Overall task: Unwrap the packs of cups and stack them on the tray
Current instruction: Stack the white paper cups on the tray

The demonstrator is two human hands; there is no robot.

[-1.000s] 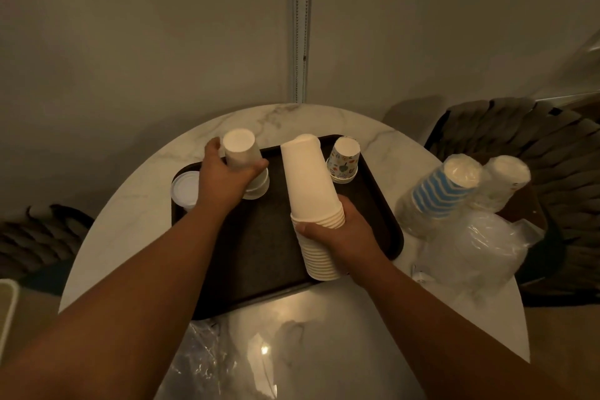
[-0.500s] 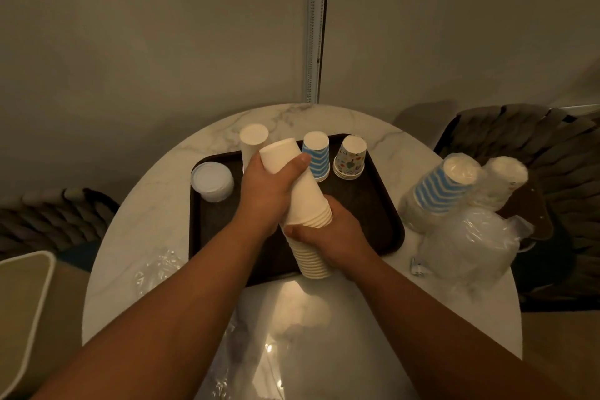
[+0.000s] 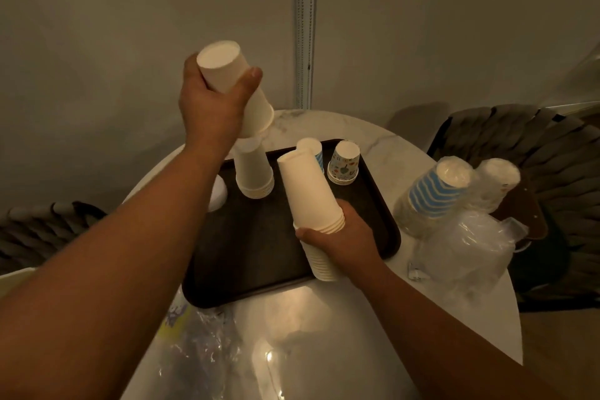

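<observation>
My left hand grips a short stack of white cups, upside down, raised above a white cup stack that stands on the dark tray. My right hand holds a tall stack of white cups by its lower half over the tray's front right. At the tray's back stand a blue-striped cup stack, mostly hidden by the tall stack, and a patterned cup stack. A white lid-like cup sits at the tray's left edge.
Two wrapped cup packs, one blue-striped and one pale, lean at the round marble table's right side with loose clear plastic. More crumpled wrapping lies at the front. Dark chairs stand around the table.
My left hand pulled a few cups off the tall stack and lifted them up and left, over the white stack on the tray. My right hand stays on the tall stack.
</observation>
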